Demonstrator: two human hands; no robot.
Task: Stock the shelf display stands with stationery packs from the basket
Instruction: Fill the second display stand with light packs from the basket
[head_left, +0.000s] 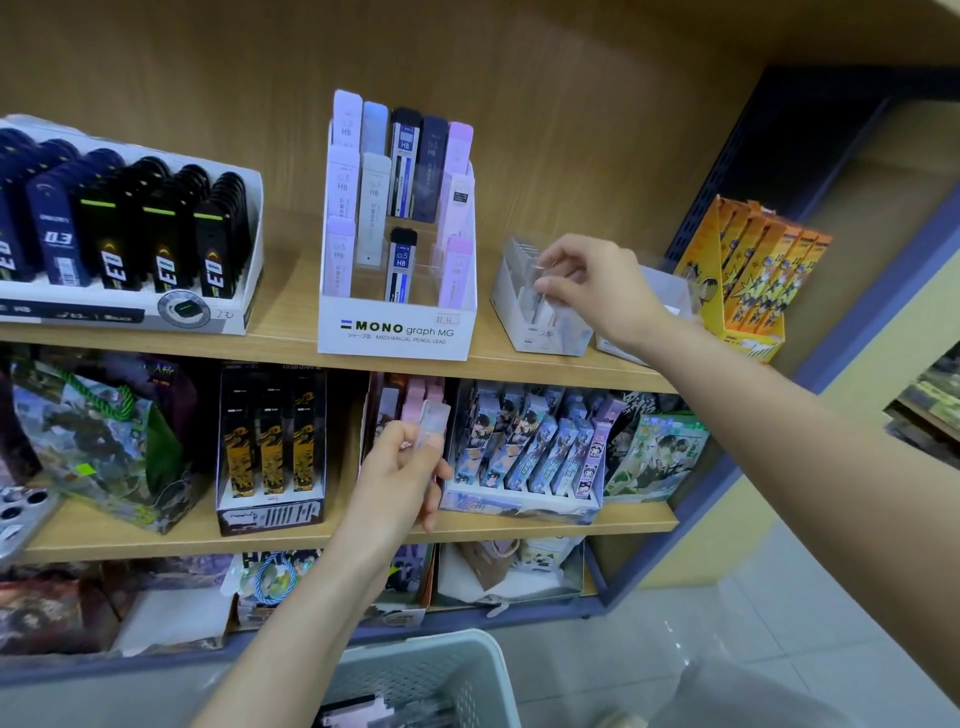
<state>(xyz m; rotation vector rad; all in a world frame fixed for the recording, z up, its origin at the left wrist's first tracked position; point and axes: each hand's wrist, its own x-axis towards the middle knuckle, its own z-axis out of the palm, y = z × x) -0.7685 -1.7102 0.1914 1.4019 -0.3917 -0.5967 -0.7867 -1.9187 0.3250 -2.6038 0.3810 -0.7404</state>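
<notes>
Over the top shelf (291, 312), my right hand (597, 283) pinches a slim clear lead pack (544, 297), thin dark contents inside, at the mouth of the small white stand (524, 332). Lower, before the middle shelf (171, 540), my left hand (402, 470) grips spare packs (435, 421), clear with pink tint, upright. MONO stand (397, 330) just left; white perforated basket (441, 670) below.

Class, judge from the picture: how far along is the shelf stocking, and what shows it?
Done: the MONO stand holds many lead cases, though some slots are bare. In hand: the right hand pinches a clear pack over the small white box; the left hand holds spare packs. Left: more packs lie in the basket.
</notes>
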